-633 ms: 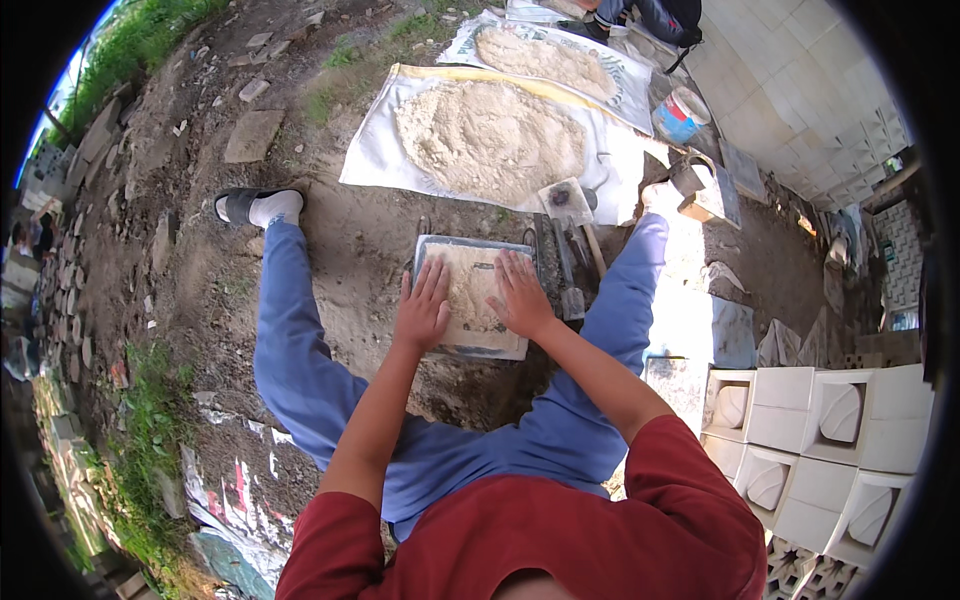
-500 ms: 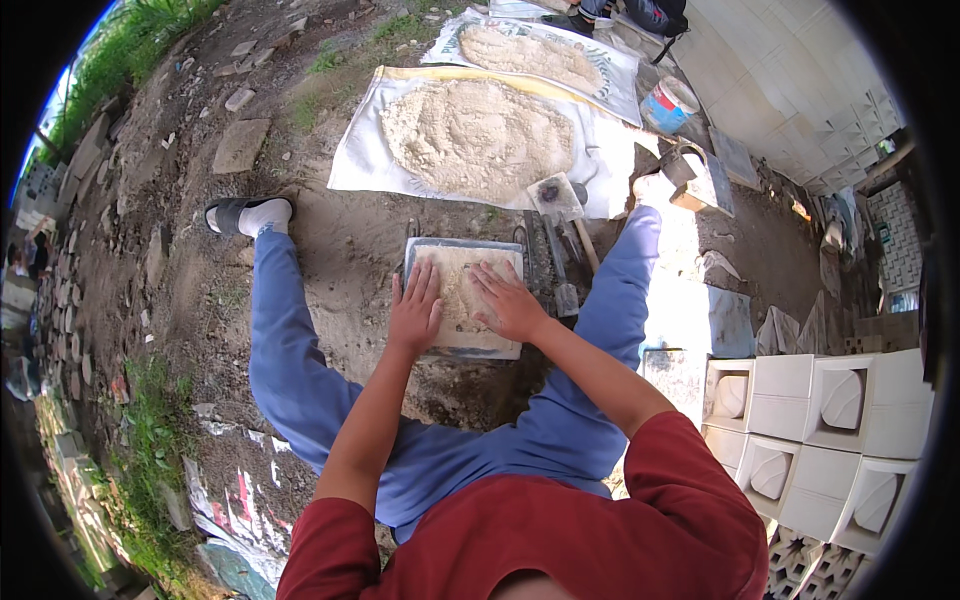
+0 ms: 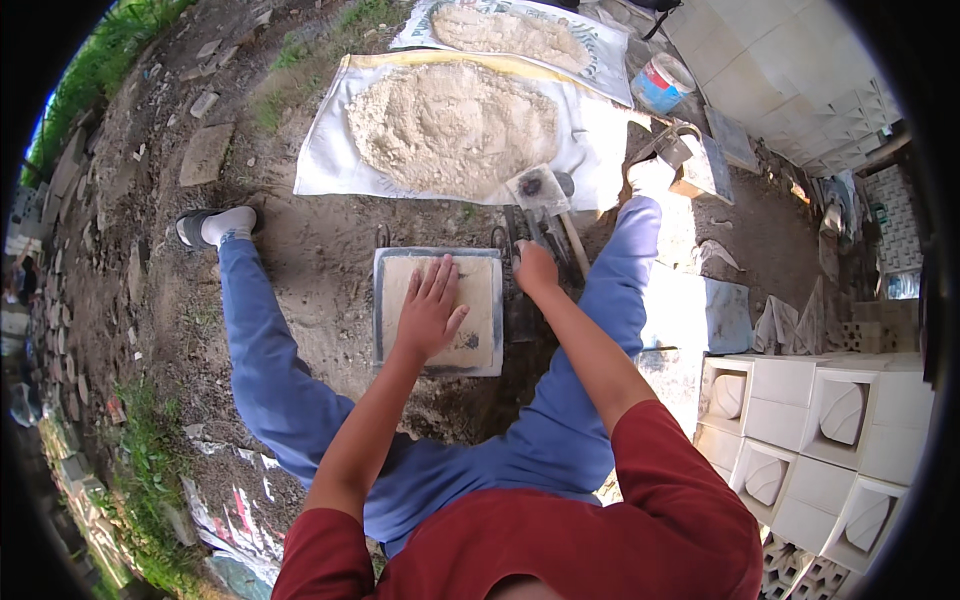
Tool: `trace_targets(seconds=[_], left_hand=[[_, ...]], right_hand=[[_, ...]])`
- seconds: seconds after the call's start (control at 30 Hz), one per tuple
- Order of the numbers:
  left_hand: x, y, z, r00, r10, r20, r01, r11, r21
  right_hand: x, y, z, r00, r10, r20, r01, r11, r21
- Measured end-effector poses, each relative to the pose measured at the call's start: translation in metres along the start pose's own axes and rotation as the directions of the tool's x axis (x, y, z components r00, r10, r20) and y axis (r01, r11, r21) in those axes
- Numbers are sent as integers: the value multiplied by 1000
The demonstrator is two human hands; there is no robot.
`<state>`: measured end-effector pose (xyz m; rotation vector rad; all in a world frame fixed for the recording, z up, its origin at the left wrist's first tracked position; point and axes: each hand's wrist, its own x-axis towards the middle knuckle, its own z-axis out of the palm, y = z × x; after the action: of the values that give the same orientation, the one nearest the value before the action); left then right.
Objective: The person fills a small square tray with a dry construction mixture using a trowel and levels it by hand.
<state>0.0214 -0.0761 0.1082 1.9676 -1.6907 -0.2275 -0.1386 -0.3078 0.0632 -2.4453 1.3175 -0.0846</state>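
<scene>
My left hand (image 3: pixel 430 308) lies flat, fingers stretched, on the pale sandy mix (image 3: pixel 478 300) that fills a square mould (image 3: pixel 379 320) on the ground between my legs. My right hand (image 3: pixel 535 268) is off the mix and curls at the right of the mould, among long tools. What its fingers close on is mostly hidden. Beside it lie a dark flat bar (image 3: pixel 517 322), a trowel with a dark blade and a wooden-handled tool (image 3: pixel 575 245). A square pale block with a dark spot (image 3: pixel 536 190) rests just beyond them.
Ahead, a white sack sheet (image 3: pixel 325 150) bears a heap of pale sandy powder (image 3: pixel 450 125); a second heap (image 3: pixel 510 37) lies behind. A bucket (image 3: pixel 662 84) stands at the far right. Patterned pale blocks (image 3: pixel 800 420) are stacked at my right. Stones and grass lie left.
My right hand has left the mix and moved right to the tools, its fingers curling. My left hand stays flat on the mix, shifted toward the middle. The surface looks smoother.
</scene>
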Motion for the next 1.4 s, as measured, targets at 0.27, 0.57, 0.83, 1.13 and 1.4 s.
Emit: trace_targets(seconds=[0.27,0.57,0.83,1.13,1.4], left_hand=[[3,11,2,994,-86,62,78,989,126],[6,-1,-5,971,-209,-117,219,972,85],[-6,-8,-1,971,-194,-141,214,966,147],[-19,-20,-1,958,-208,-197,233,966,109],[-21,-21,0,943,-232,-238,250,967,49]], right_hand=[[1,39,18,978,203,-38,-204,979,-5],[10,57,15,948,319,-17,-297,900,318],[-20,39,-35,927,336,-168,-31,515,857],[-40,-103,-116,945,-61,-323,317,-91,944],[-37,-138,-78,906,-381,-185,277,204,939]])
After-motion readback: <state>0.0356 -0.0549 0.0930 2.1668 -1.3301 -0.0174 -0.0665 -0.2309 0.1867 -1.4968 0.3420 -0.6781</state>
